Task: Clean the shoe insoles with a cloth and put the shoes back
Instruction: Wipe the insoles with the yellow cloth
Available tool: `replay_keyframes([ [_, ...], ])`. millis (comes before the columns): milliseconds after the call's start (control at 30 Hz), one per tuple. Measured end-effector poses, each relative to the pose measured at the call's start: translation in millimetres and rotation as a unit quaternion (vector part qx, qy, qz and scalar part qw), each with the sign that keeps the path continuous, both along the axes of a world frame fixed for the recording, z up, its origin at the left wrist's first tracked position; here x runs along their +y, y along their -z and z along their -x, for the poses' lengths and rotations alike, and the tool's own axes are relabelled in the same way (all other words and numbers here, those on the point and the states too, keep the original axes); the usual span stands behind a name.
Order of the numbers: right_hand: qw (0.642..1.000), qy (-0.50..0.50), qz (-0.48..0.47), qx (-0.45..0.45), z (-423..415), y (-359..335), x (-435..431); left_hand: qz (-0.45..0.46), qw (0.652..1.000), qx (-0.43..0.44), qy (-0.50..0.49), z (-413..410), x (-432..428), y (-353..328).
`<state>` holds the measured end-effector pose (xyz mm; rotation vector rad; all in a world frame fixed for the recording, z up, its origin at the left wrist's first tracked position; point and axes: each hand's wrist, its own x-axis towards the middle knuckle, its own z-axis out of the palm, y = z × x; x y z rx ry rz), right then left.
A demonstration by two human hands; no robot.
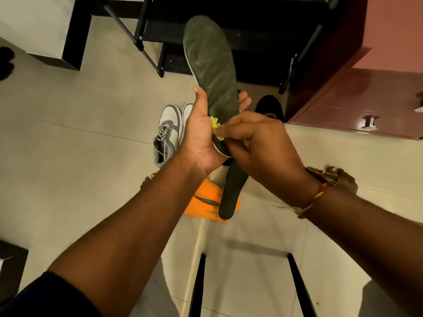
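Note:
My left hand [201,133] grips a dark green insole [209,65] near its heel, holding it upright in the middle of the view. My right hand [256,143] pinches a yellow cloth [215,123] against the insole's lower part; most of the cloth is hidden under my fingers. On the floor below lie a black insole [233,191] and orange insoles [206,202]. A grey and white sneaker [168,131] stands on the floor to the left, with its pair [187,113] partly hidden behind my left hand. A black shoe [270,107] sits to the right.
A black metal shoe rack [251,42] stands ahead on the tiled floor. A reddish wooden cabinet [357,101] with a metal knob is at the right. A black chair frame [295,282] is near the bottom. A white box with a dark side [45,26] sits upper left.

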<state>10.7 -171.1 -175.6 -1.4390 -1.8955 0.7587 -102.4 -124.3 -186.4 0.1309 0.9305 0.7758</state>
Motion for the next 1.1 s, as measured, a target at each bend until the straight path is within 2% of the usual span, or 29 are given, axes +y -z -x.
replay_keyframes([
  [67,1.0,-0.023,0.004,-0.002,-1,-2,-1,-0.007,1.0,0.01,-0.017,2,2,-2],
  [200,0.995,0.02,0.0,-0.099,-15,10,14,-0.012,1.0,-0.013,-0.024,-1,3,2],
  [300,0.998,0.035,0.015,-0.058,-11,5,8,-0.029,0.998,-0.008,-0.049,-1,6,7],
  [400,1.0,-0.012,0.021,-0.01,2,-8,-7,-0.047,0.997,0.006,-0.058,3,10,7],
  [567,0.994,0.051,-0.001,-0.101,-18,11,13,-0.051,0.997,0.008,-0.063,0,11,8],
  [633,0.996,0.05,-0.003,-0.081,-11,8,7,-0.056,0.996,0.018,-0.068,1,11,8],
  [767,0.999,-0.017,0.006,-0.031,2,-4,-5,-0.055,0.996,0.02,-0.068,3,10,11],
  [933,0.99,0.08,0.006,-0.115,-29,15,23,-0.051,0.997,0.013,-0.06,-3,8,14],
  [1000,0.988,0.132,0.05,-0.07,-34,13,24,-0.06,0.997,0.012,-0.054,-1,10,15],
  [1100,0.971,0.205,0.108,0.051,-37,8,24,-0.054,0.997,-0.008,-0.063,2,14,17],
])
